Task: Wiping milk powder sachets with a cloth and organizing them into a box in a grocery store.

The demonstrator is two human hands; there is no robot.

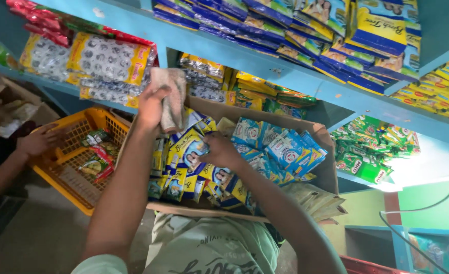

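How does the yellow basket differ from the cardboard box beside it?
The yellow basket is slatted plastic and holds only a few packets; the cardboard box is solid-walled and crammed with blue and yellow sachets. Another person's hand grips the basket; the right hand reaches into the box. Both sit below blue shelves.

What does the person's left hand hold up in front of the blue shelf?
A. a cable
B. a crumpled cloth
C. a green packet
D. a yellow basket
B: the left hand grips a crumpled cloth raised before the blue shelf, while the right hand reaches into the cardboard box full of packets.
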